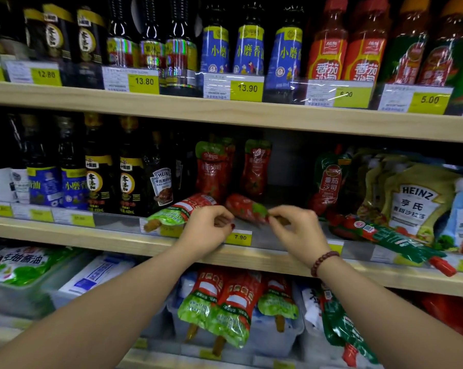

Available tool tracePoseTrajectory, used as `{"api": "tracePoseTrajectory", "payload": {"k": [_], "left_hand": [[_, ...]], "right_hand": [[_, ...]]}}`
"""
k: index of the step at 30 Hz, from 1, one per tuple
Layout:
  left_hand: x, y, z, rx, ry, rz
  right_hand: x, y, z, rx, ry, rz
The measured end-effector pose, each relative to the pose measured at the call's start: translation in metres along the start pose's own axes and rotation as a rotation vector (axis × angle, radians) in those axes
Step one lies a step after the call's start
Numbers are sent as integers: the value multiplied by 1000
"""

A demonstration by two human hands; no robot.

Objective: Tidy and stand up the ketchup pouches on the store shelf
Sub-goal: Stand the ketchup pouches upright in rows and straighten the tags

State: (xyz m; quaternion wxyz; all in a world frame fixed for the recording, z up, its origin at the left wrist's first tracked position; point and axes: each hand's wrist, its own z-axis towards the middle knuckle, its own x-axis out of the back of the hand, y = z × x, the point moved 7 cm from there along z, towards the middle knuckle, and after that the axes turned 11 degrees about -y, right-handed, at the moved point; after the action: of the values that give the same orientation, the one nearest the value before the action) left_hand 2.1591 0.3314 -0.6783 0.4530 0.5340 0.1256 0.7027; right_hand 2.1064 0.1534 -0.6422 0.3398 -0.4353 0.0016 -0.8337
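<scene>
I see two fallen pouches on the middle shelf (251, 258). Left hand (207, 226), fingers curled, touches the left pouch (182, 209); right hand (297, 230) pinches the other pouch (245, 207) by its spout end (green).

The middle shelf (251, 258) is pale wood with yellow price tags (239, 237) along its front edge. At its left stand dark sauce bottles (130, 182). In the middle two red pouches (211, 169) stand upright toward the back, and two more lie flat in front of them: a fallen pouch (177, 210) with its spout over the edge, and a second one (245, 207) just beside it. To the right another pouch (329, 182) stands, a long pouch (393, 239) lies across the front edge, and Heinz pouches (414, 201) stand behind
</scene>
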Motion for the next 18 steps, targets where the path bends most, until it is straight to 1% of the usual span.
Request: {"api": "tracePoseTrajectory", "payload": {"k": [1,3,6,9,12,15,18], "left_hand": [[1,0,-1,-2,11,-17],[3,0,-2,9,26,-58],[8,3,-3,7,47,-82],[12,8,1,-17,41,-47],[10,14,9,-30,-7,-84],[2,15,20,-20,-109,-210],[-6,14,28,-8,-163,-302]], "right_hand": [[9,-4,6,-4,41,17],[25,-9,22,-36,51,46],[40,-13,46,-93,-16,62],[49,-22,64,-92,-97,62],[56,-34,79,-56,-168,20],[55,-41,88,-54,-275,19],[51,-43,94,-50,-295,29]]}}
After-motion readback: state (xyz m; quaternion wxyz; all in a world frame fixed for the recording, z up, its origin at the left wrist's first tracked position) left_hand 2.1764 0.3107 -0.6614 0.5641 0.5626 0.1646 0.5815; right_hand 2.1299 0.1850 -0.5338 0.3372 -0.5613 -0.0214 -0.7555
